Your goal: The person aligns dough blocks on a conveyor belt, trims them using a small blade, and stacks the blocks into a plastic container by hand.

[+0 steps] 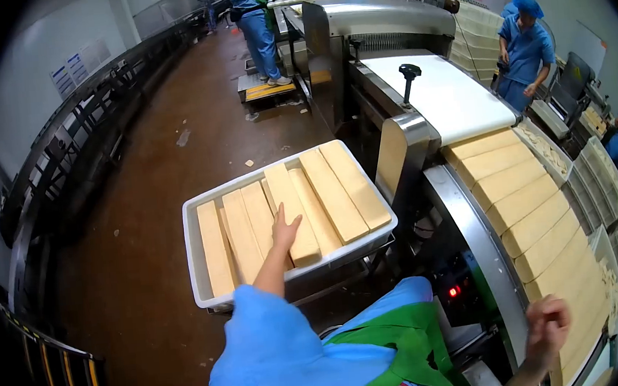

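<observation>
The fingers (280, 212) of the left hand (283, 235) were held apart, laid on top of a long pale block (291, 194) rather than closed around it. The block was contained in a white tub (190, 240), where it was flanked on both sides by other blocks (335, 198) (all were set roughly lengthwise). The right hand (548, 325) was held over a row of similar blocks (538, 206); its fingers were loosely curled and blurred, and whether they were fully closed or touching the row could not be told. The row was bordered by a metal edge (466, 212) and lined up from the end of a white belt (437, 101). A black knob (409, 72) was mounted beside the belt, and its far end was overhung by a metal machine (389, 17). Beyond, a person in blue (529, 49) was seen at the right, and another person (259, 39) was seen on a low step (256, 91).
</observation>
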`<state>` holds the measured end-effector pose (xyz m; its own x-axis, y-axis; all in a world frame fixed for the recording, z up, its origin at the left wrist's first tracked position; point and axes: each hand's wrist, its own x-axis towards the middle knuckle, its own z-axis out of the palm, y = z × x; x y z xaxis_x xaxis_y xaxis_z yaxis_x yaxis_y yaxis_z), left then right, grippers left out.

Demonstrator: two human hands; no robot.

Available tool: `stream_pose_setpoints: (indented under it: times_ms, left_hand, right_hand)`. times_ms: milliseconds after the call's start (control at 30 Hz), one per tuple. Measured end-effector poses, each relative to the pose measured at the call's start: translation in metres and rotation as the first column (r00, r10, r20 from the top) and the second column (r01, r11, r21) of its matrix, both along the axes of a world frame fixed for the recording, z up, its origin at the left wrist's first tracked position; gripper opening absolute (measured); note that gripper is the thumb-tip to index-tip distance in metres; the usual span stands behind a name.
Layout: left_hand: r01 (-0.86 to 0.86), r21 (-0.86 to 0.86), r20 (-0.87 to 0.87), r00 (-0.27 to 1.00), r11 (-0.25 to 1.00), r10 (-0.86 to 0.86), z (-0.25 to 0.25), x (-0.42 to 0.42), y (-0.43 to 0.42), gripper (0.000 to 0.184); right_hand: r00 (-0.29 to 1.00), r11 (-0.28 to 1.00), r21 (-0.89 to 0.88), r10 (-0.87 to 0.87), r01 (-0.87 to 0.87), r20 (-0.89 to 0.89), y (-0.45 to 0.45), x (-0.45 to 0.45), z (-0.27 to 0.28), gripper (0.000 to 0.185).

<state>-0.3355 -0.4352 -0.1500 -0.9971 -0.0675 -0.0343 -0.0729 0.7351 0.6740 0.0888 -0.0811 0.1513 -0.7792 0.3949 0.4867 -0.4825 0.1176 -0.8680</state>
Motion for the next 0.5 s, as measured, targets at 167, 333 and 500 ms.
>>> stream_pose_setpoints:
  times_ms: [167, 333, 500]
  left_hand:
    - [0.145, 0.251, -0.238, 0.968, 0.957, -0.084, -0.020, -0.030, 0.044, 0.084]
    - [0.211, 0.284, -0.264, 0.955, 0.935, -0.135, -0.034, -0.041, 0.039, 0.077]
    - [0.172, 0.190, -0.191, 0.972, 0.967, -0.135, -0.020, -0.043, 0.047, 0.069]
  right_hand:
    - [0.868, 0.897, -0.035, 0.415, -0.440, -0.274, -0.055, -0.034, 0.102, 0.020]
    - [0.491, 0.491, -0.077, 0.821, -0.868, -0.291, -0.064, -0.062, 0.141, 0.027]
    - [0.461, 0.487, -0.073, 0.754, -0.870, -0.468, -0.074, -0.058, 0.125, 0.023]
